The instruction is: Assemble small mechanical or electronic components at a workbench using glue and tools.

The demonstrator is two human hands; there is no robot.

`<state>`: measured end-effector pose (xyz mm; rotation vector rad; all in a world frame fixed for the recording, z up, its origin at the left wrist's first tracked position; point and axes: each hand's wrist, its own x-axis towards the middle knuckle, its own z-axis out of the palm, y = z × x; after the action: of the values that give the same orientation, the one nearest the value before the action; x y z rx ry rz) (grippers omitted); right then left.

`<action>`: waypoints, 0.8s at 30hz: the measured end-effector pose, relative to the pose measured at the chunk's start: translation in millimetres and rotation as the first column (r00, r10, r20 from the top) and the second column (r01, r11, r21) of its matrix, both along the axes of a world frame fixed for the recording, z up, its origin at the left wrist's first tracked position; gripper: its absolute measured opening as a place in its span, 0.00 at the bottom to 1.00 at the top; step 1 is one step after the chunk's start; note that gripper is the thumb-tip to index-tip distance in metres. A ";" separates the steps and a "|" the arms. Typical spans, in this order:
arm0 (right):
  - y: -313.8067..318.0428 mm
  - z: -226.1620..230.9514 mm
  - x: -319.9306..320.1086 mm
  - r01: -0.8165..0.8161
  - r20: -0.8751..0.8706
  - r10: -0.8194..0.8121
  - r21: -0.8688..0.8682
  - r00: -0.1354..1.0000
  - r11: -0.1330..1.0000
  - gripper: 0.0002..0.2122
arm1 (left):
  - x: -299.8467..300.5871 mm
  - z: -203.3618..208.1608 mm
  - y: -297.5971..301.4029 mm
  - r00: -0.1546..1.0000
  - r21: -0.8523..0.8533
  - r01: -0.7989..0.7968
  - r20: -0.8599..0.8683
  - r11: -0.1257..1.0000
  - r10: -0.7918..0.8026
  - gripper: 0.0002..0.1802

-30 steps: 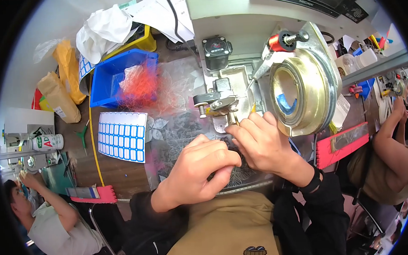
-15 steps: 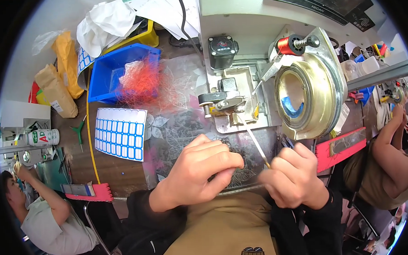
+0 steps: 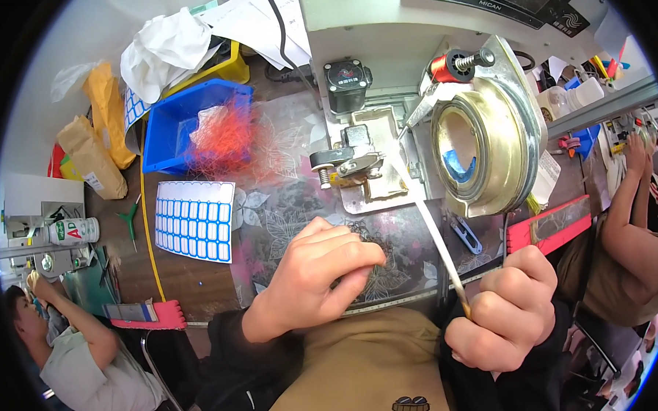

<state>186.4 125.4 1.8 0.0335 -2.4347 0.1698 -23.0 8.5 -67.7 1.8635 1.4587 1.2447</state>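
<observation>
My right hand (image 3: 504,315) is closed in a fist around a slender white stick-like strand (image 3: 437,234), brownish where it enters the fingers. From there it runs up and left to the small metal work plate (image 3: 376,192) of a winding machine. A pale tip also shows below the fist. My left hand (image 3: 317,279) hovers over the mat with thumb and forefinger pressed together; what lies between them, if anything, is too small to make out. Right of the plate stands a large brass-coloured ring (image 3: 499,150), with a spool of red thread (image 3: 446,68) above it.
A blue bin (image 3: 169,150) holds a tangle of red thread (image 3: 227,140). A sheet of blue-framed labels (image 3: 194,221) lies left of my left hand. Blue-handled snips (image 3: 465,236) and a pink tray (image 3: 550,227) are at the right. Other people work on both sides.
My right hand has moved right and slightly down with the white strand, and more of its length now shows. My left hand has stayed almost in place. The view has shifted slightly.
</observation>
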 end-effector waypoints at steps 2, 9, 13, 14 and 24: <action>-2.0 -0.7 -1.6 0.019 0.008 -0.019 -0.009 1.000 1.000 0.10 | -0.6 0.2 0.2 1.000 0.005 -0.009 0.004 1.000 0.009 0.13; -2.1 -0.8 6.8 0.033 -0.015 -0.033 -0.025 0.999 0.999 0.10 | -0.2 -2.3 1.2 1.000 -0.004 -0.005 0.021 1.000 0.005 0.13; -2.1 1.7 3.1 -0.033 -0.019 0.032 -0.066 0.999 0.997 0.09 | 2.0 -0.3 2.8 0.998 0.025 -0.017 0.063 1.000 0.015 0.13; -3.3 -2.2 -2.3 0.001 -0.037 -0.002 -0.040 0.999 0.999 0.10 | 1.4 -0.1 2.8 0.998 0.020 -0.010 0.057 1.000 0.009 0.13; -3.7 -8.0 6.1 0.023 -0.031 -0.026 -0.085 0.999 0.996 0.12 | -0.7 -2.1 3.4 0.998 0.030 -0.006 0.061 1.000 0.004 0.13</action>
<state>192.5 121.7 -6.2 -0.0315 -2.3928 0.2596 -23.7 11.9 -69.8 1.8258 1.4206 1.3205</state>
